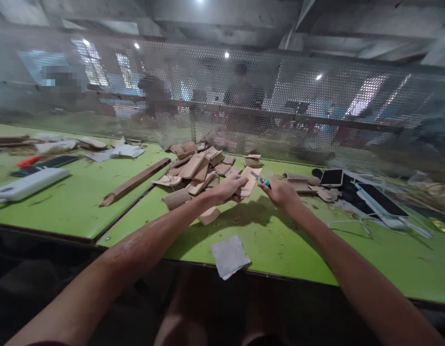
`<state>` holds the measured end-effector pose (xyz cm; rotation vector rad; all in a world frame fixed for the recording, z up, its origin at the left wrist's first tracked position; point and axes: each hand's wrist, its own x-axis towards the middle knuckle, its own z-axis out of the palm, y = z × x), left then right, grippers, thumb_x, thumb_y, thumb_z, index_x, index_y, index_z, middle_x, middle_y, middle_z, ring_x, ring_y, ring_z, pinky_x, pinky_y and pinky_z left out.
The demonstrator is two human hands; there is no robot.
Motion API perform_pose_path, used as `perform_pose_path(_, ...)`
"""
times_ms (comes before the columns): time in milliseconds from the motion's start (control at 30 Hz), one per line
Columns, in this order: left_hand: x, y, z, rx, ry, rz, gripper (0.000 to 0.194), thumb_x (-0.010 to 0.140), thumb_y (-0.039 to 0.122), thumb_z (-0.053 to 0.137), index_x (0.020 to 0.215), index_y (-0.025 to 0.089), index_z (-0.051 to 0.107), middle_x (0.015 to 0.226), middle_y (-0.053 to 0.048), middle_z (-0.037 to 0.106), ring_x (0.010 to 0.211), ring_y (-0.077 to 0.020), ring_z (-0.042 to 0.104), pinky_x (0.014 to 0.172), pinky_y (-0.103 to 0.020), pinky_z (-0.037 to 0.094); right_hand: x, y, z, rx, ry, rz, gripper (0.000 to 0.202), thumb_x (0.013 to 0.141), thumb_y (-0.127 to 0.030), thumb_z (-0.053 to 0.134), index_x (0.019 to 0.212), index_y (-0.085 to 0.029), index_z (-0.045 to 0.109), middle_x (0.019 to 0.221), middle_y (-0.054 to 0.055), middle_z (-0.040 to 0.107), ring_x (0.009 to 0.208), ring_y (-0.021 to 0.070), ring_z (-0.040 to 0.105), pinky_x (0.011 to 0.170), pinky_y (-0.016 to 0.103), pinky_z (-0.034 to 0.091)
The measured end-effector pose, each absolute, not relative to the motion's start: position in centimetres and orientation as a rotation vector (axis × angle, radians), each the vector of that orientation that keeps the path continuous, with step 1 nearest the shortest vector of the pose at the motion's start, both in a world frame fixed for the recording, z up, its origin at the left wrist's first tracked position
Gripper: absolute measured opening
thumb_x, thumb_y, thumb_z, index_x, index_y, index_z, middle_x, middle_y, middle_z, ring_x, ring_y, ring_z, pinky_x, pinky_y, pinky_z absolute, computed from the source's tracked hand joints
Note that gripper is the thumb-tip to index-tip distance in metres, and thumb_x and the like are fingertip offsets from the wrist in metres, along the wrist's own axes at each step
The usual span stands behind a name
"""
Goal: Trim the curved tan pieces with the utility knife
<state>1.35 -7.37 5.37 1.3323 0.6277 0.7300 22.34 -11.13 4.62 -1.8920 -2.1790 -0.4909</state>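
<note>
My left hand (230, 188) grips a flat, pale wooden piece (251, 180) above the green table (280, 250). In my right hand (282, 193) is a knife (266, 182) with a teal handle, its blade lying over the upper part of that piece. Behind and left of my left hand lies a heap of curved tan wooden pieces (195, 166). One more block (209, 216) rests beneath my left forearm. A grey square sheet of paper (230, 256) hangs slightly over the table's front edge.
A long brown strip (136, 181) lies left of the heap. At the far left are a white power strip (31, 184) and a red-handled tool (28, 161). Two phones (332, 177) and cables lie at the right. Behind stands a perforated screen (222, 96) with people beyond.
</note>
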Motion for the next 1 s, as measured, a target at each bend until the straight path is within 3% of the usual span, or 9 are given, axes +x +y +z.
perform_pose_path(200, 1.3, -8.1, 5.6, 1.467, 0.546, 0.57, 0.025, 0.097, 0.034, 0.054, 0.078, 0.019, 0.048, 0.053, 0.009, 0.032, 0.039, -0.0045, 0.028, 0.043, -0.018, 0.037, 26.5, -9.6, 4.7, -1.947, -1.888, -0.354, 0.076, 0.098, -0.067, 0.005, 0.091, -0.016, 0.061, 0.076, 0.014, 0.065, 0.067, 0.0235, 0.056, 0.06, 0.03, 0.029)
perform_pose_path(400, 1.1, -5.7, 4.7, 1.37, 0.726, 0.799, 0.022, 0.094, 0.03, 0.052, 0.077, 0.02, 0.043, 0.05, 0.007, 0.039, 0.035, -0.0054, 0.033, 0.036, -0.017, 0.024, 24.4, -10.0, 4.8, -1.599, -2.123, -0.171, 0.067, 0.096, -0.072, 0.017, 0.084, -0.019, 0.057, 0.072, 0.008, 0.059, 0.064, 0.0199, 0.05, 0.061, 0.03, 0.031)
perform_pose_path(567, 1.0, -4.5, 4.2, 1.374, 0.705, 0.845, 0.019, 0.092, 0.027, 0.049, 0.076, 0.021, 0.04, 0.052, 0.005, 0.045, 0.035, -0.0064, 0.04, 0.035, -0.017, 0.021, 21.3, -11.1, 4.1, -1.527, -2.338, -0.059, 0.065, 0.096, -0.07, 0.02, 0.086, -0.018, 0.058, 0.069, 0.007, 0.059, 0.059, 0.0172, 0.046, 0.058, 0.029, 0.028)
perform_pose_path(767, 0.8, -4.3, 4.1, 1.435, 0.671, 0.817, 0.021, 0.096, 0.03, 0.047, 0.08, 0.022, 0.037, 0.053, 0.006, 0.045, 0.034, -0.0066, 0.038, 0.035, -0.017, 0.024, 20.7, -11.5, 3.7, -1.707, -2.373, -0.262, 0.064, 0.099, -0.066, 0.021, 0.098, -0.017, 0.061, 0.078, 0.01, 0.067, 0.061, 0.0188, 0.053, 0.055, 0.029, 0.025)
perform_pose_path(1000, 0.6, -4.5, 4.2, 1.394, 0.633, 0.777, 0.023, 0.096, 0.033, 0.051, 0.081, 0.022, 0.036, 0.051, 0.009, 0.039, 0.034, -0.0052, 0.034, 0.037, -0.016, 0.024, 20.9, -11.4, 3.5, -1.723, -2.274, -0.415, 0.063, 0.099, -0.066, 0.022, 0.098, -0.017, 0.062, 0.076, 0.01, 0.068, 0.061, 0.0205, 0.056, 0.054, 0.03, 0.022)
